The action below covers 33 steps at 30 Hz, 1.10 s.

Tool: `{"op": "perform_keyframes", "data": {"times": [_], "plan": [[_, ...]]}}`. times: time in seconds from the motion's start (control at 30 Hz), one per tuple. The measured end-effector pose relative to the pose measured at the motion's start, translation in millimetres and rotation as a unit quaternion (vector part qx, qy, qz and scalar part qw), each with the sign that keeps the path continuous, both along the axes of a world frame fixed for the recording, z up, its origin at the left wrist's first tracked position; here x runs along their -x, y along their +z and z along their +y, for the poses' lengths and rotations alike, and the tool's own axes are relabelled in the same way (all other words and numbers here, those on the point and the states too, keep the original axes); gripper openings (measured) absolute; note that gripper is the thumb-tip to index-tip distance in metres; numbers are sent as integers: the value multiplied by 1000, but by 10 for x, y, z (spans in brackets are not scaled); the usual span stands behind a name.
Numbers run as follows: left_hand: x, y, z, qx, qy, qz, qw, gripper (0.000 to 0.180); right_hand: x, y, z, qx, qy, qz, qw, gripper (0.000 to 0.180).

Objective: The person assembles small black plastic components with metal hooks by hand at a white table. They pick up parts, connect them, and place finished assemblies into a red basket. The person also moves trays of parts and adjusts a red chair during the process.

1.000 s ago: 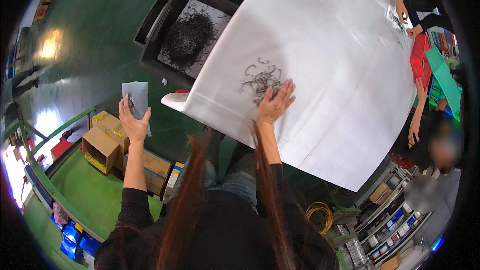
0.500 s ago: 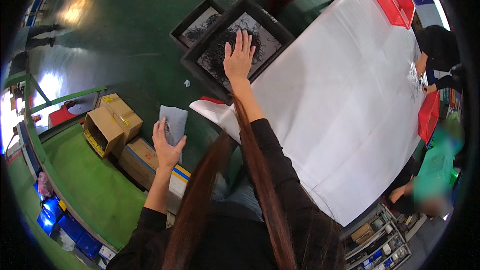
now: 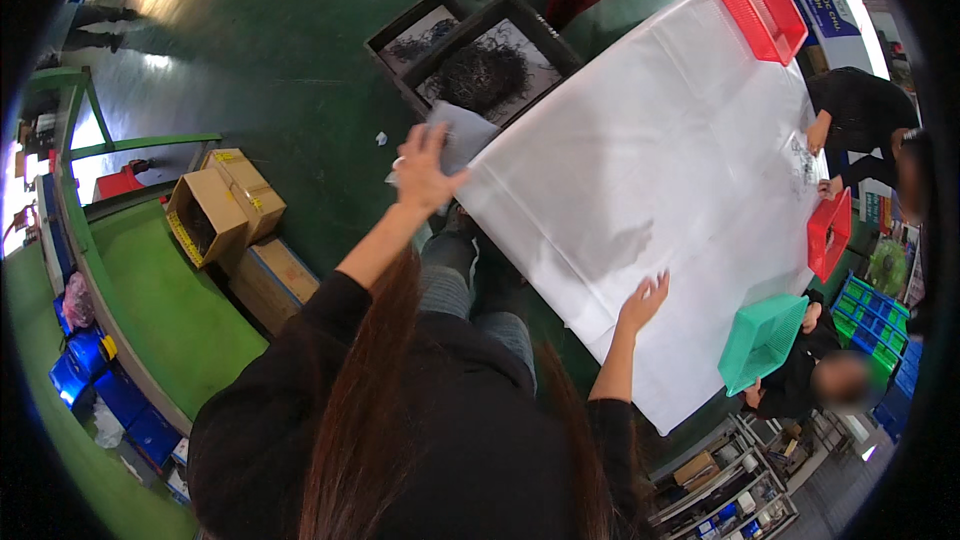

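Note:
My left hand (image 3: 425, 172) holds a grey card-like sheet (image 3: 455, 136) at the near corner of the table, beside a black tray (image 3: 497, 65) full of dark tangled wire bits. My right hand (image 3: 643, 301) is open, fingers spread, resting on the near edge of the large white sheet (image 3: 640, 160) that covers the table. The white sheet in front of me is bare. My long hair and dark sleeves fill the lower part of the view.
A second black tray (image 3: 420, 32) sits on the green floor behind the first. Cardboard boxes (image 3: 225, 205) stand at my left. Red baskets (image 3: 765, 10) and a green basket (image 3: 760, 340) lie at the table's edges. Other people work at the far and right sides.
My right hand came back from over the black tray to the table's near edge. My left hand rose with the grey sheet toward the table corner. The wire pile left the white sheet.

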<state>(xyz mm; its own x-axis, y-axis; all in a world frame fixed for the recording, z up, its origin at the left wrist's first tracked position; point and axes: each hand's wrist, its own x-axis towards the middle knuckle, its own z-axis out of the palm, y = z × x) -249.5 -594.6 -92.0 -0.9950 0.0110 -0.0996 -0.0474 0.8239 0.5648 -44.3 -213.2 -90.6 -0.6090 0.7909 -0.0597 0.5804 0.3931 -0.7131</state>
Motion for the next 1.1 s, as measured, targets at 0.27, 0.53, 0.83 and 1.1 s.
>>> {"op": "perform_keyframes", "data": {"times": [0.27,0.53,0.83,1.1], "plan": [[-266,-127,1567,-3,-85,-170,982,91,-1485,299,-453,-80,-51,-105,990,48],[129,-788,1114,-21,-256,-118,959,49,-2372,217,-825,-36,-216,-169,961,53],[913,1831,1275,-554,-223,46,800,29,-2790,486,-615,-46,-423,59,903,70],[-653,4749,1258,-585,-697,341,237,14,-2273,4213,485,-516,-69,576,630,59]]}}
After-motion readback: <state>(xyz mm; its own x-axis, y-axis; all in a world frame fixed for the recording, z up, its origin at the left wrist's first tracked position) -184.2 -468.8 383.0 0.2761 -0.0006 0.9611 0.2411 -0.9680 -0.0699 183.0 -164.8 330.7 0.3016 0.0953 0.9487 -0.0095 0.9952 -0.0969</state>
